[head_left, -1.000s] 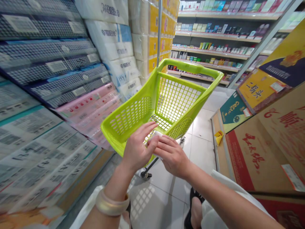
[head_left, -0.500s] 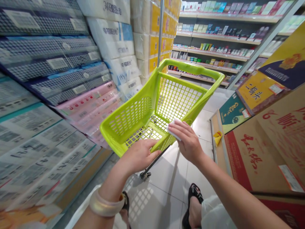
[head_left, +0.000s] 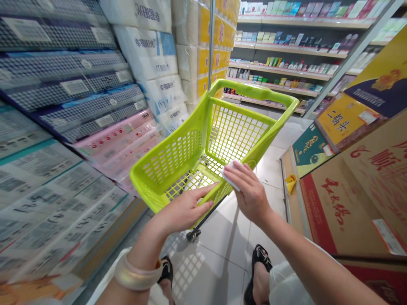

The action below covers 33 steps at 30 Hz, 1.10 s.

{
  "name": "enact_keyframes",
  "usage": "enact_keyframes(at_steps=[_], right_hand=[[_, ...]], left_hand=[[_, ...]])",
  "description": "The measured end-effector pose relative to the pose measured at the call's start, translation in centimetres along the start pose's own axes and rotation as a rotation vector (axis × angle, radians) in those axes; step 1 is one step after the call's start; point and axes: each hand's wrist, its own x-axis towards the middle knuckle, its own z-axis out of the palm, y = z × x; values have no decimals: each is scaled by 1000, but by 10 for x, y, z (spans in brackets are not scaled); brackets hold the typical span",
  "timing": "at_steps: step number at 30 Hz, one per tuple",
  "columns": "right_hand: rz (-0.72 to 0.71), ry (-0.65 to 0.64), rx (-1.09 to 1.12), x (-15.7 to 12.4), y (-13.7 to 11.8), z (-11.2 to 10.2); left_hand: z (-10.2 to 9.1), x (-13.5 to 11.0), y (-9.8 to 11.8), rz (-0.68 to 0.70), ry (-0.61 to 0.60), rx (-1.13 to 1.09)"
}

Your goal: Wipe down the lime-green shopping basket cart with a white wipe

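A lime-green plastic shopping cart [head_left: 187, 142] with a lattice basket stands in front of me, its basket bare inside. My left hand [head_left: 187, 207] holds the near side rim, with a finger stretched along the inner side and the thumb outside. A white folded cloth or tissue [head_left: 229, 177] lies under the fingers of my right hand [head_left: 249, 190], pressed to the same rim farther along. Which of the two it is, I cannot tell. The cart's handle [head_left: 254, 91] is at the far end, away from both hands.
Stacked tissue packs [head_left: 159, 63] line the left side, with pink packs [head_left: 124, 137] close to the cart. Cardboard cartons [head_left: 352, 199] rise on the right. Shelves of small bottles and boxes [head_left: 286, 51] stand behind. A metal pole [head_left: 211, 42] is beyond the cart. Pale floor tiles [head_left: 219, 241] lie below.
My left hand has shifted slightly, its finger now reaching farther along the inner rim. My right hand with the white piece stays at nearly the same spot. The cart has barely moved.
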Motion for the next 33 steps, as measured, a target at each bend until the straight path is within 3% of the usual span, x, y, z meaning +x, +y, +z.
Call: enact_keyframes(at_steps=[4,10,15,21,26,31,33], right_hand=[[-159,-144,71,-2,-9,1],[35,26,-21,0,1,-1],[-158,-134,103,-4,-11,2],[45,30,-28,0,0,-1],[-146,-141,73,-1,-11,1],[24,15,-30,1,2,-3],[25,8,-26,1,-1,-2]], left_hand=[[0,0,-2,-20,7,20],[-1,-1,-2,-22,-11,4],[-2,-2,-2,-55,-29,4],[-5,-5,-1,-83,-63,-52],[-6,-5,0,-115,-65,8],[-6,-5,-1,-90,-67,-30],[-6,-5,-1,-90,-59,-24]])
